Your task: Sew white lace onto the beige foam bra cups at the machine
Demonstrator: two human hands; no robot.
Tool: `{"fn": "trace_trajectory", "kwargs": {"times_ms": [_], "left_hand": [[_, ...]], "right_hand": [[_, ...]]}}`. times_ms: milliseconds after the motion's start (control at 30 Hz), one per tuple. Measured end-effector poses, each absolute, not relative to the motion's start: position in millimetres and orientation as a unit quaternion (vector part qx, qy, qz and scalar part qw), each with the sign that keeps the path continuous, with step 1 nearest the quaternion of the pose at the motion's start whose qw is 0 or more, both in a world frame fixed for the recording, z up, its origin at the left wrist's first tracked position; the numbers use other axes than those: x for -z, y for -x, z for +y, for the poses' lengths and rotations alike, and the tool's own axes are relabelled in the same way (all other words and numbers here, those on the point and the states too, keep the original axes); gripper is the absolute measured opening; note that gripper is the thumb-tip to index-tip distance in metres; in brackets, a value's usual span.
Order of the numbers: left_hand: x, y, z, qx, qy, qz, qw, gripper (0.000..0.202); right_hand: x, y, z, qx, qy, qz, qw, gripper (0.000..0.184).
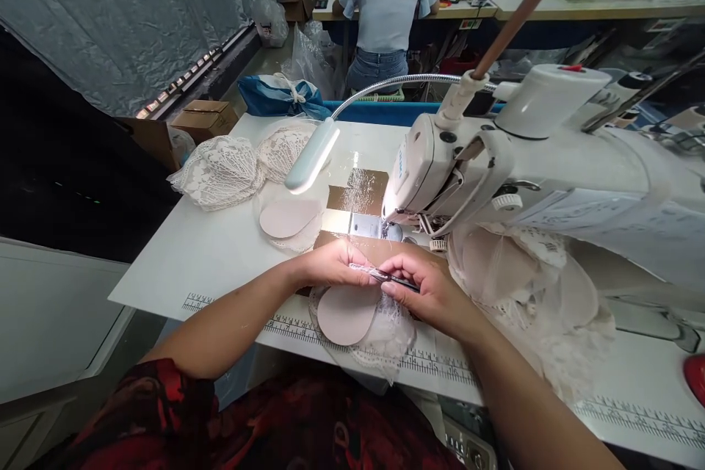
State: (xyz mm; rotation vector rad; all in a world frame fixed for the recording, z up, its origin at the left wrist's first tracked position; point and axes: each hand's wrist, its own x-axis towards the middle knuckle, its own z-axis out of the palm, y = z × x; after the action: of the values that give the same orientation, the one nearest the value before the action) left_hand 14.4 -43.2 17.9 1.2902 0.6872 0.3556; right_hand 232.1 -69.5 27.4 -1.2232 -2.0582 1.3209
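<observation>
My left hand (330, 264) and my right hand (427, 286) meet at the table's front edge, both closed on the top edge of a beige cup piece with white lace (352, 316). A thin dark tool (399, 280) lies pinched between my right fingers. The piece rests on the table just in front of the sewing machine's needle area (393, 224). The white sewing machine (523, 161) stands to the right.
A lace pile (220, 172) and another beige cup (289, 217) lie on the table's far left. A gooseneck lamp (311, 158) hangs over the middle. More lace pieces (529, 279) sit under the machine arm. A person (388, 7) sits at a bench behind.
</observation>
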Motion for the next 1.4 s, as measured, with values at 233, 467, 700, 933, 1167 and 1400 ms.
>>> {"fn": "trace_trajectory", "kwargs": {"times_ms": [233,467,700,933,1167,1400], "left_hand": [[-18.5,-14.2,-42.9,-0.145,-0.586,0.324,0.728,0.040],[-16.4,-13.5,-42.5,-0.144,-0.611,0.314,0.712,0.037],[-13.8,-15.3,-42.7,-0.153,-0.624,0.323,0.695,0.040],[-12.3,-17.6,-43.0,-0.154,-0.635,0.321,0.685,0.040],[-13.5,-6.9,-37.9,-0.104,-0.673,0.310,0.664,0.033],[-25.8,18.4,-31.3,-0.089,-0.673,0.356,0.642,0.027]], "right_hand": [[-21.6,-229.9,-68.9,-0.466,0.442,-0.735,0.218,0.016],[-21.7,-231.5,-68.9,-0.460,0.436,-0.743,0.217,0.014],[-24.3,-225.5,-68.9,-0.440,0.431,-0.757,0.216,0.012],[-17.1,-223.2,-68.0,-0.455,0.458,-0.726,0.236,0.017],[-12.8,-223.6,-63.8,-0.462,0.468,-0.730,0.187,0.023],[-16.0,-230.5,-63.5,-0.440,0.460,-0.755,0.157,0.020]]}}
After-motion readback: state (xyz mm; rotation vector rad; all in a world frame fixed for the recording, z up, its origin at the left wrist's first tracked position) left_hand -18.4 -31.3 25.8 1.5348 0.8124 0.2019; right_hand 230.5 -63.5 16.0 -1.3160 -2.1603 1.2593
